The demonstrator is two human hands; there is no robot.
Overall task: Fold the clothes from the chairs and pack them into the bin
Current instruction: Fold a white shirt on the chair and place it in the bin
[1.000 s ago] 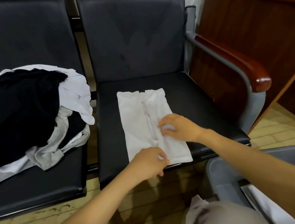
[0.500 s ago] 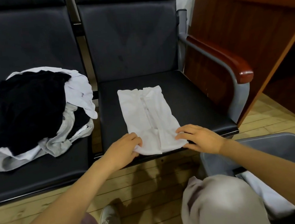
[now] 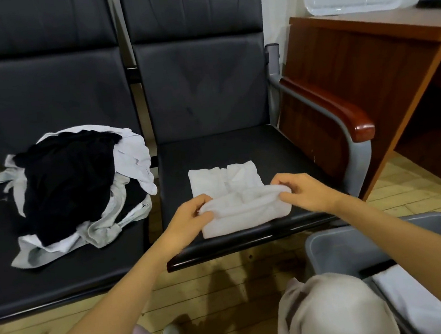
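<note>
White garment (image 3: pixel 243 208) on black chair seat (image 3: pixel 281 160), left hand (image 3: pixel 189 218) and right hand (image 3: pixel 303 191) pinching its folded edge, clothes pile (image 3: pixel 73 183) left of hands, grey bin (image 3: pixel 338 246) below right hand

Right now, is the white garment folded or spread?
Mid-fold: the garment lies flat on the seat at its far half, while left hand and right hand pinch its near edge, curled over it.

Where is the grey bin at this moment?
In the head view, the grey bin stands on the wooden floor at the lower right, just in front of the right chair, whose seat holds the white garment.
</note>
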